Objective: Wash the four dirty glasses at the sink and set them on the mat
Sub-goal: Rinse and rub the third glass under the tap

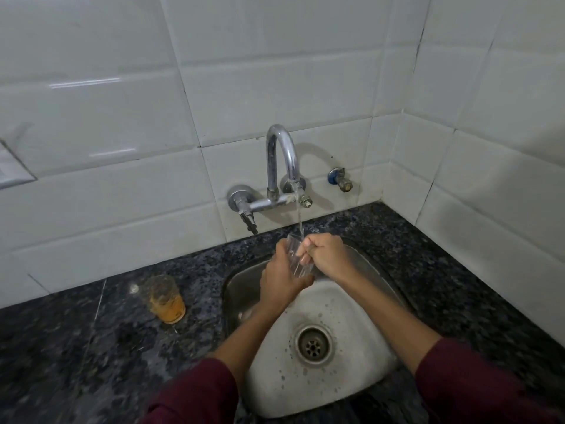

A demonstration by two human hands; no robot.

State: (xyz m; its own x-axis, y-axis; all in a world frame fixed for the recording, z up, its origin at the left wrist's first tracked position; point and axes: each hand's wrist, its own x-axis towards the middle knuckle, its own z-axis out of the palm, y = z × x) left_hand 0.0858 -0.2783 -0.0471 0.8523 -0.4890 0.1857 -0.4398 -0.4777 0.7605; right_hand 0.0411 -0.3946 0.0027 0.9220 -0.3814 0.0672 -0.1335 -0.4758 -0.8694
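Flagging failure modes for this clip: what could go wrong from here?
1. The clear glass is wet under the running tap; it could slip between the left hand and right hand into the steel sink.
2. The dirty glass stands on the counter near the sink's edge; a left elbow swing might knock it.

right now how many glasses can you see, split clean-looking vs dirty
clear glass held under the running water: 1
dirty glass with orange residue, on the counter: 1
total: 2
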